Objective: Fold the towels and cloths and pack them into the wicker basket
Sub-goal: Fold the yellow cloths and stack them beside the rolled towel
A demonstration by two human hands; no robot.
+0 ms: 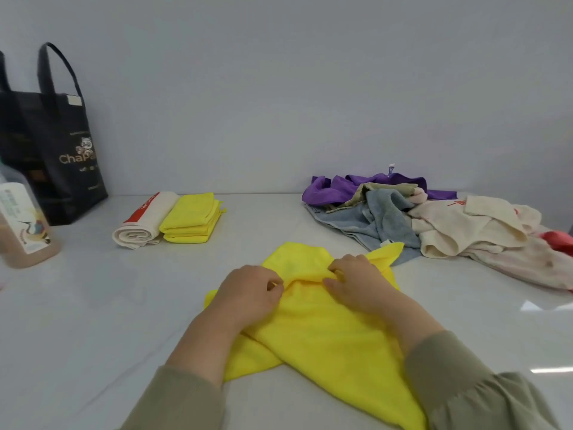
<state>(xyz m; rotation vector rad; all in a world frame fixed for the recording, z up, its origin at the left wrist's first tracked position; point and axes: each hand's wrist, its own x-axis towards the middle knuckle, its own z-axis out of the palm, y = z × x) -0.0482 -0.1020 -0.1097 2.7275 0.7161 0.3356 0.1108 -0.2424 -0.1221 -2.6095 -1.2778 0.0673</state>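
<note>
A loose yellow cloth (322,333) lies crumpled on the white table in front of me. My left hand (251,293) pinches a fold of it near its middle, and my right hand (356,280) pinches the same ridge just to the right. Behind and to the left sit a stack of folded yellow cloths (192,218) and a rolled cream towel with a red stripe (145,221). A heap of unfolded cloths (434,218), purple, blue, beige and cream, lies at the back right. No wicker basket is in view.
A black tote bag (52,150) stands against the wall at the far left. A clear bottle with brown contents (24,225) stands in front of it. A red item (558,240) shows at the right edge. The white table (93,305) runs to the wall.
</note>
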